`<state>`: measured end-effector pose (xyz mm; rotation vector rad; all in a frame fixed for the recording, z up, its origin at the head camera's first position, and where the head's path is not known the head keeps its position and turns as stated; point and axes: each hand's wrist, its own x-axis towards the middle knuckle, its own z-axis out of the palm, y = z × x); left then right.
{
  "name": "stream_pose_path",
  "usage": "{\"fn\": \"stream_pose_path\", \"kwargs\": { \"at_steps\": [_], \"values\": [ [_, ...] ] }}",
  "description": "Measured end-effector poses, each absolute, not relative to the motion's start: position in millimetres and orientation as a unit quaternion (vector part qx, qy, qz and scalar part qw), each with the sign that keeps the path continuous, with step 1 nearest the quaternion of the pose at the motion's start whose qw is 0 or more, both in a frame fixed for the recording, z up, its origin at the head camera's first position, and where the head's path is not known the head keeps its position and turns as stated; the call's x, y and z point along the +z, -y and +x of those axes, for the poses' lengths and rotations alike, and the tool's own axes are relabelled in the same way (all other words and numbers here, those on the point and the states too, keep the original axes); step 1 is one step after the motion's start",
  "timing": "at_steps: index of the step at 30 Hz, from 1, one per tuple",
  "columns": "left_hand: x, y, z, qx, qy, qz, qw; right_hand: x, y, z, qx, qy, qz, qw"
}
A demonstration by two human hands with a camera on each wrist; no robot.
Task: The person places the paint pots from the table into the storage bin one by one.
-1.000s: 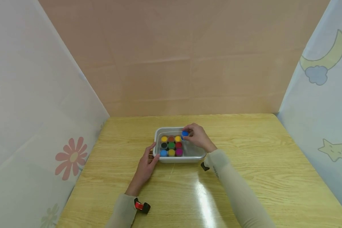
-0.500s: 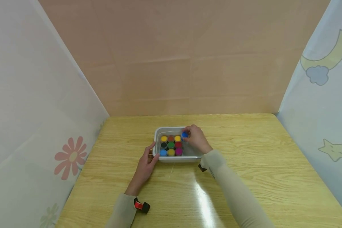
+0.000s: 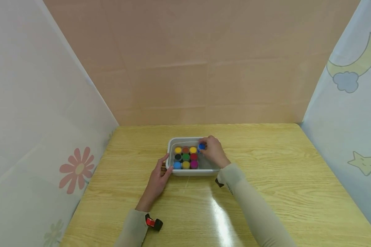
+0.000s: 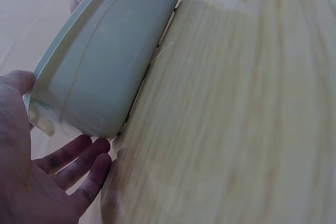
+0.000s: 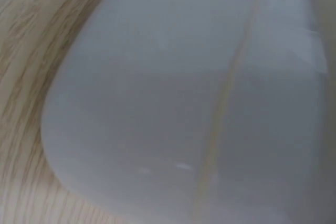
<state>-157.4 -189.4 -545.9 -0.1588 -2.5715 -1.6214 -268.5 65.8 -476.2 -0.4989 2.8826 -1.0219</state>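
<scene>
A white plastic tray (image 3: 188, 173) stands on the wooden table, holding several small paint pots in rows at its left. Among them are a green pot (image 3: 186, 157), a black pot (image 3: 178, 157) and a magenta pot (image 3: 194, 165). My right hand (image 3: 214, 151) reaches into the back of the tray and pinches a blue paint pot (image 3: 201, 147) beside the back yellow pot (image 3: 193, 150). My left hand (image 3: 157, 180) holds the tray's left end. In the left wrist view its thumb (image 4: 20, 81) lies at the rim, with the other fingers (image 4: 79, 166) against the lower wall.
The wooden table (image 3: 266, 164) reaches back to a tan cloth wall (image 3: 204, 85). White printed sheets hang at the left (image 3: 49, 103) and right (image 3: 355, 113). In the right wrist view the tray wall (image 5: 157, 103) fills most of the picture, hiding the right hand.
My right hand has shifted slightly lower and inward with the blue paint pot, which now sits beside the back row. The left hand and the tray stay almost still.
</scene>
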Motion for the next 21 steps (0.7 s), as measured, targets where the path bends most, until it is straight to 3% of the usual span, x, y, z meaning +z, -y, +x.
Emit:
{"fn": "stream_pose_path", "kwargs": {
  "at_steps": [9, 21],
  "values": [
    [-544, 191, -158, -0.538, 0.84, -0.055, 0.05, -487, -59, -274, -0.307, -0.938, -0.163, -0.012],
    [-544, 191, -157, -0.538, 0.839, -0.059, 0.054, -494, -54, -270, -0.301, -0.944, -0.133, 0.0]
  ]
}}
